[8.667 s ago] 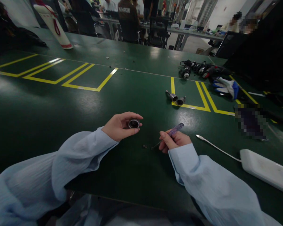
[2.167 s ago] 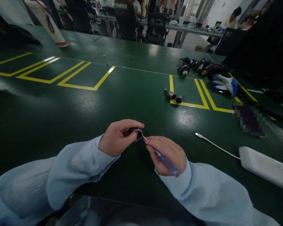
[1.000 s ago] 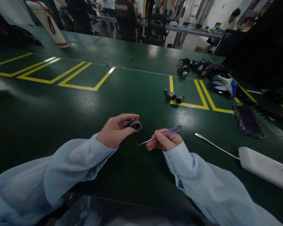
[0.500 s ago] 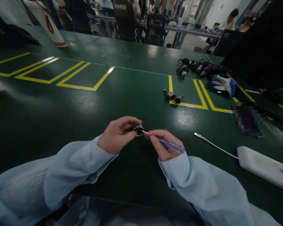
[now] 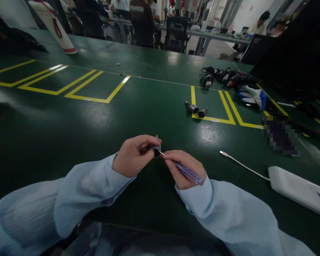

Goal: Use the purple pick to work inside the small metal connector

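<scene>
My left hand (image 5: 137, 154) is closed around a small metal cup-shaped part (image 5: 157, 152), its hollow end facing me and a thin stem sticking up behind. My right hand (image 5: 185, 167) grips a screwdriver (image 5: 190, 174) with a clear purple handle. Its thin shaft points left, with the tip at the mouth of the cup-shaped part; whether it touches the inside is hidden. Two similar metal cup-shaped parts (image 5: 202, 113) lie beyond my hands on the green table (image 5: 154, 106), by a yellow tape corner.
On the right are a white power strip (image 5: 298, 188) with a cable, a blurred-out dark object (image 5: 281, 137), a blue-and-white glove (image 5: 253, 96) and black metal tools (image 5: 208, 81). A tall white container (image 5: 54, 28) stands at the far left. People sit at tables behind.
The metal part has tilted, so its stem now shows above my left fingers. My right hand and the screwdriver have shifted slightly left and down, the handle dipping lower.
</scene>
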`<action>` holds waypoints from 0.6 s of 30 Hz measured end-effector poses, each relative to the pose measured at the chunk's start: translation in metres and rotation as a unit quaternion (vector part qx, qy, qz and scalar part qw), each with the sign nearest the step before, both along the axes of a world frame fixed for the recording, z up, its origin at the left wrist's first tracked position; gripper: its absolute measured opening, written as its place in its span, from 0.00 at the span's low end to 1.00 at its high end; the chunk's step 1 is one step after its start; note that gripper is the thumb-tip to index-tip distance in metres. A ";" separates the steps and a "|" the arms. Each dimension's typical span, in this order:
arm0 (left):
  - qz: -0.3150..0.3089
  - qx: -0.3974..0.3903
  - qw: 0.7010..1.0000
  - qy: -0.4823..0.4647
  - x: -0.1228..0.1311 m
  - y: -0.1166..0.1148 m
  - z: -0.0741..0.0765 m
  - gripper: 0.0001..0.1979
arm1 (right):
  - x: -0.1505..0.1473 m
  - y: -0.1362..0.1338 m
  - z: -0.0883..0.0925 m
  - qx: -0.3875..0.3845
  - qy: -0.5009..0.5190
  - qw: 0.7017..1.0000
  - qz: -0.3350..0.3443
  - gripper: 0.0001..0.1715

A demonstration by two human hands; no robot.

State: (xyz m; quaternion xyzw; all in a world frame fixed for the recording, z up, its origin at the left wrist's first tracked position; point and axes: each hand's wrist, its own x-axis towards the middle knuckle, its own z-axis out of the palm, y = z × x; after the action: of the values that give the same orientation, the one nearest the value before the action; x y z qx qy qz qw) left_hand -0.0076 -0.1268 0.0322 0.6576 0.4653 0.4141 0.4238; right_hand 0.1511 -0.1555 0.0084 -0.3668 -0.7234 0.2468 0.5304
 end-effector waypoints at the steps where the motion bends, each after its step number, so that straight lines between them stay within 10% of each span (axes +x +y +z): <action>1: 0.004 0.005 1.000 0.002 0.000 0.000 0.000 0.08 | 0.000 -0.001 0.001 0.004 -0.004 1.000 -0.003 0.08; 11: 0.008 0.027 1.000 0.007 0.000 0.001 -0.003 0.07 | 0.001 0.001 0.000 0.035 -0.043 0.998 0.001 0.09; 18: 0.052 0.086 0.995 0.014 -0.004 0.015 -0.017 0.08 | -0.001 0.003 -0.004 -0.081 0.038 0.996 -0.030 0.07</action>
State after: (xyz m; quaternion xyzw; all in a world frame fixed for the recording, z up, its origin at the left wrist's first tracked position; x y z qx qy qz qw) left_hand -0.0116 -0.1121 0.0148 0.6722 0.4677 0.4647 0.3367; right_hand 0.1496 -0.1526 0.0047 -0.4207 -0.6692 0.3020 0.5329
